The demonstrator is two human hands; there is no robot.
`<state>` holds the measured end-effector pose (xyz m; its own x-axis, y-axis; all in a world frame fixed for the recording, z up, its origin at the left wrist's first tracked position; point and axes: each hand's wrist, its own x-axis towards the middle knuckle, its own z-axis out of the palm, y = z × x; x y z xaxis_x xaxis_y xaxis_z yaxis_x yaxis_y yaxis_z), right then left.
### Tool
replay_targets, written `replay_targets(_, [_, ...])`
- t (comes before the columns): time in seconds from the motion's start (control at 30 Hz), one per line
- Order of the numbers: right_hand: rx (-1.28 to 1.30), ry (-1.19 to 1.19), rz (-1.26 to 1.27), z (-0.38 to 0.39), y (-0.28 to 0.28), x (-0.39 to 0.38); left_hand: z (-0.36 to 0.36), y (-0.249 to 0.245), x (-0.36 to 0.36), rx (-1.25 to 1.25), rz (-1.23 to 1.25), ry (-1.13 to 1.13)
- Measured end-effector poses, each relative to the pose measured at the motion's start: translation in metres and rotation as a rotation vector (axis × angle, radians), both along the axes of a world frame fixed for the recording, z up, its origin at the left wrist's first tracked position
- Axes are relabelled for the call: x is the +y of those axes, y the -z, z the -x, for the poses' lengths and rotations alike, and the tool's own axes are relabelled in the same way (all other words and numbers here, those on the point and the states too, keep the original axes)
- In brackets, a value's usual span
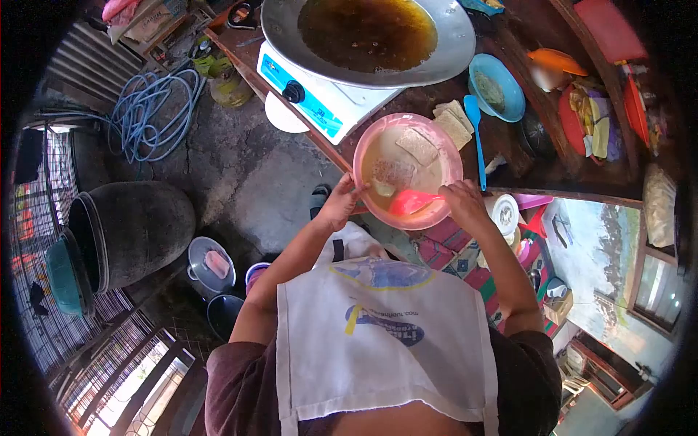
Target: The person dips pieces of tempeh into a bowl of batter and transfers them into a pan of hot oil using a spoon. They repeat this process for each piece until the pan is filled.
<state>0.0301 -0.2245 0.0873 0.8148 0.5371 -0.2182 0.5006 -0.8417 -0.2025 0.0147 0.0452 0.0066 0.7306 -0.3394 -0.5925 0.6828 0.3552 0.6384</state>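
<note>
A pink bowl (358, 161) holds pale batter with flat square pieces (417, 146) in it. My left hand (339, 204) grips the bowl's left rim, its fingers closed on the edge. At the right rim, my right hand (465, 206) is closed round the handle of a pink-red spoon (411, 203), whose head lies in the batter. More square slices (454, 125) sit just behind the bowl, beside a blue spoon (475, 123).
A wide metal wok (278, 33) of brown oil stands on a white and blue stove (305, 97). A light blue bowl (515, 96) is at the back right. Wooden slats and orange containers are further right; a coiled hose (155, 109) lies on the floor.
</note>
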Motion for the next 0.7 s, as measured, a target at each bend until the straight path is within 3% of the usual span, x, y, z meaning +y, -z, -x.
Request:
replay_targets(0.13, [0.105, 0.091, 0.07, 0.011, -0.035, -0.004, 0.002, 0.014, -0.004, -0.068, 0.062, -0.061])
replay_targets(0.23, [0.06, 0.276, 0.001, 0.014, -0.055, -0.009, 0.009, 0.014, -0.007, -0.082, 0.088, -0.097])
replay_targets(0.3, [-0.115, 0.445, -0.049, 0.008, -0.049, -0.011, 0.015, 0.006, -0.009, -0.093, 0.088, -0.117])
replay_targets(0.43, [-0.112, 0.41, 0.171, -0.001, -0.031, -0.002, 0.027, -0.007, -0.009, -0.066, 0.044, -0.17])
replay_targets(0.7, [0.159, 0.364, -0.118, 0.012, -0.013, 0.013, 0.057, -0.042, 0.0, -0.08, -0.042, -0.24])
